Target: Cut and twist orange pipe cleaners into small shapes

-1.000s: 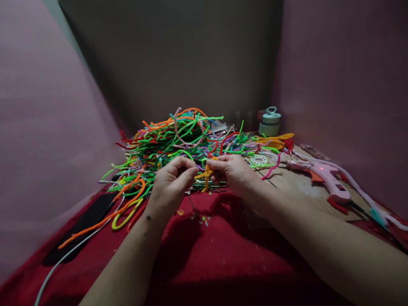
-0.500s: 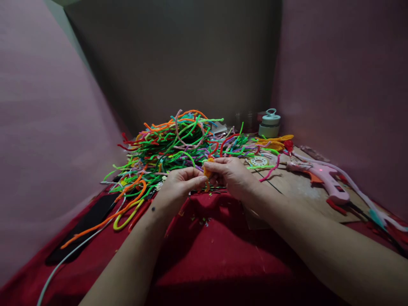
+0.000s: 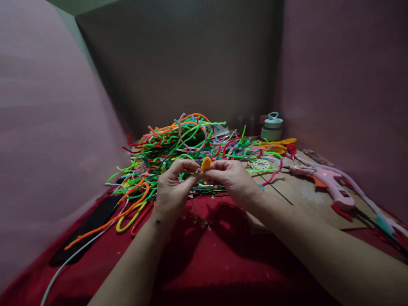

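Note:
Between my two hands, in front of the pile, is a small yellow-orange pipe cleaner piece [image 3: 206, 164], bent into a rounded petal-like shape. My right hand [image 3: 234, 178] pinches it from the right, with thumb and forefinger at its lower part. From the other side, my left hand [image 3: 179, 182] closes thumb and forefinger at its lower left edge. The fingertips of both hands nearly meet there, and the exact grip on the lower end is partly hidden. Right behind them lies a heap of colourful pipe cleaners [image 3: 178, 138].
On the right, a pink glue gun [image 3: 328, 180] with a lit red light rests on a brown board [image 3: 306, 199]. Near it are a white ring-shaped spool [image 3: 261, 165], folded yellow pipe cleaners [image 3: 277, 146] and a teal-lidded container [image 3: 272, 127]. A black phone [image 3: 86, 229] and white cable [image 3: 52, 280] lie left on red cloth [image 3: 223, 263].
The yellow-orange piece has turned and now stands up above my fingertips, showing more of its rounded shape. My left fingers have shifted around its lower edge. The whole view has moved slightly.

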Demonstrator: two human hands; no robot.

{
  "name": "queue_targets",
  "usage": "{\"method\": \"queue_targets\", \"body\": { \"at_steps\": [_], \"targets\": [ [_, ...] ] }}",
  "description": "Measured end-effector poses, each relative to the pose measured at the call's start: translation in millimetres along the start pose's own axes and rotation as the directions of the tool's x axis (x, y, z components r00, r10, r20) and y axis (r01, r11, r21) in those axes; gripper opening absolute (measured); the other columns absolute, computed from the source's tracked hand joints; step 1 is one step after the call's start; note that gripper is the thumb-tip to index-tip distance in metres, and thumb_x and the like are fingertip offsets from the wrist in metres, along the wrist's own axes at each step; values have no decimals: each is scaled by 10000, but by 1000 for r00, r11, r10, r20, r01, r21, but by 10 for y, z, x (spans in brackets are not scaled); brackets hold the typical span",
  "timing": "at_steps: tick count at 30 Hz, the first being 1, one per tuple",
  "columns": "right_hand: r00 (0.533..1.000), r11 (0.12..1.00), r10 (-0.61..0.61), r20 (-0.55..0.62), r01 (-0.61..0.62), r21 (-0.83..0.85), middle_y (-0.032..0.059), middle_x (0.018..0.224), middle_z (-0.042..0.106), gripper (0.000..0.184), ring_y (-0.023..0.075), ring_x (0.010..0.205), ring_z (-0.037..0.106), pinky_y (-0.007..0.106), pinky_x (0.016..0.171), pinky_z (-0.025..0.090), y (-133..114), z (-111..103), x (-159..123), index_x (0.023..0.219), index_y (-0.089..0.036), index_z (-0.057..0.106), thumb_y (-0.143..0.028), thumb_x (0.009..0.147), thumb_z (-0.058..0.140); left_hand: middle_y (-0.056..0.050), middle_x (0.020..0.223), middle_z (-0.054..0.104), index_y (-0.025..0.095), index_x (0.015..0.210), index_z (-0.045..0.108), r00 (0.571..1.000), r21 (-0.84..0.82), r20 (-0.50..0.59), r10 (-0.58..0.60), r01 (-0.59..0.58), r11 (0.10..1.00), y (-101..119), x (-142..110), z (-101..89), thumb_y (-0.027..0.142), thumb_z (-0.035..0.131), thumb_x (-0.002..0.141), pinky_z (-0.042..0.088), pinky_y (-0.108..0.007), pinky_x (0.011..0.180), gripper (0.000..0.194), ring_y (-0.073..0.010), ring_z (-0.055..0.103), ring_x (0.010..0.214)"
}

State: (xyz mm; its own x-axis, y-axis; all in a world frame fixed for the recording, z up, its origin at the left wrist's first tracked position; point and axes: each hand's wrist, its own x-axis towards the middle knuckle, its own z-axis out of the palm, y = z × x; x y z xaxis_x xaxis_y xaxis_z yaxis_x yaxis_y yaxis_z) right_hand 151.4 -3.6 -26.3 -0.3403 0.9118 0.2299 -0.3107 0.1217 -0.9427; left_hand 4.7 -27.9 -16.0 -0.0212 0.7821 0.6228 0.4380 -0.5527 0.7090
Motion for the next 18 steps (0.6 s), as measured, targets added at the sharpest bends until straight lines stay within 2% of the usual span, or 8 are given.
{"method": "queue_targets", "body": {
  "at_steps": [2,4,7,11,15,18],
  "targets": [
    [1000,999,25,6,-24,-21,-27,540,522,131,60,474,401,223,480,297,-19,5,-11,623,-130,587,-251,626,638,-4,783,560,177,744,601,997,21,42,69,-70,997,21,-15,0,234,640,707,412,-253,743,78,-137,523,785],
    [999,999,35,17,-34,-29,-28,509,507,144,59,453,389,223,460,280,-26,3,-15,579,-135,566,-253,634,627,-2,771,548,177,730,591,994,30,77,75,-78,997,34,-29,4,230,621,725,411,-251,742,61,-134,517,776],
    [998,999,45,39,-45,1,-36,468,478,163,51,417,358,222,433,250,-10,-6,-5,530,-137,535,-235,634,613,6,777,535,182,756,563,994,3,109,-16,16,1000,30,-41,14,230,573,762,407,-238,722,49,-118,501,747],
    [998,997,44,45,-47,58,-35,456,478,132,50,401,359,220,422,250,30,-10,23,529,-132,533,-197,619,604,20,765,529,184,758,535,980,-126,150,-132,152,980,8,-19,20,224,544,774,404,-211,677,44,-101,492,710],
    [998,997,43,42,-45,58,-33,455,484,127,50,395,362,217,417,262,20,4,22,530,-135,526,-192,617,599,14,761,561,176,768,560,977,-99,123,-173,186,978,24,7,8,252,554,767,400,-205,678,76,-106,506,715],
    [999,999,44,-7,-44,20,-37,465,486,127,45,398,355,211,412,257,-20,24,-4,552,-137,526,-206,626,603,3,739,578,165,784,576,967,-59,156,-203,214,975,57,3,2,305,560,765,407,-221,675,142,-118,518,699]
  ]
}}
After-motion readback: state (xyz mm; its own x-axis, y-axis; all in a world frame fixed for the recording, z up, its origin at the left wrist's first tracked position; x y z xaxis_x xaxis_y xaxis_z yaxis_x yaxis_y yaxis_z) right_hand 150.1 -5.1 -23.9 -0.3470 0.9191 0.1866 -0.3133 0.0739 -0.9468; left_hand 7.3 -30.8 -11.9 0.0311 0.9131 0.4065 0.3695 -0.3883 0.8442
